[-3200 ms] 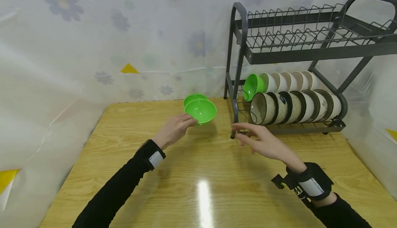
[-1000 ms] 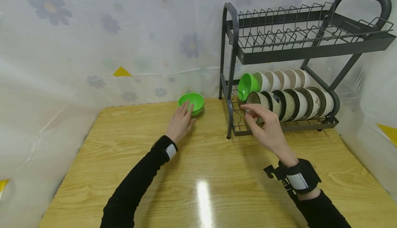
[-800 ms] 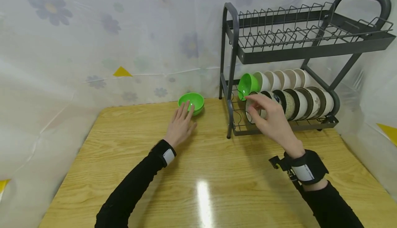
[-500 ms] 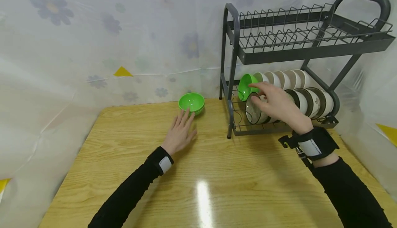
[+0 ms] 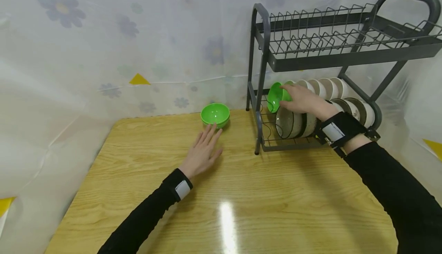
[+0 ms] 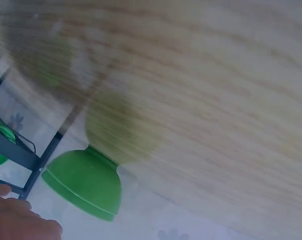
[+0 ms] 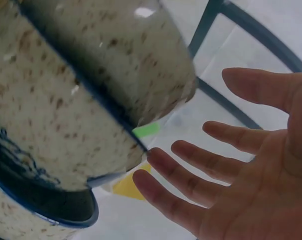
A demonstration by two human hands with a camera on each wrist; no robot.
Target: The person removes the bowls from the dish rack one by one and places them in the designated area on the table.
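My left hand (image 5: 202, 154) lies low over the table, fingers straight and spread, just in front of two nested green bowls (image 5: 215, 112). The left wrist view shows those stacked bowls (image 6: 83, 182) beside my left hand's fingers (image 6: 21, 220). At the rack's lower tier, my right hand (image 5: 304, 100) reaches to a green bowl (image 5: 275, 97) standing on edge, thumb and fingers by its side. In the right wrist view, my right hand (image 7: 241, 170) has extended, parted fingers near speckled bowls (image 7: 111, 60); no grip shows, and the green bowl is mostly hidden there.
A dark two-tier dish rack (image 5: 331, 60) stands at the right. Its lower tier holds a back row of white bowls (image 5: 328, 87) and a front row of dark-rimmed bowls (image 5: 288, 123). A wooden table (image 5: 138, 162) lies below, with plastic sheeting behind.
My left hand set one green bowl into the other, then drew back toward me from the stack. My right hand moved up and right, over the front bowls, to the racked green bowl.
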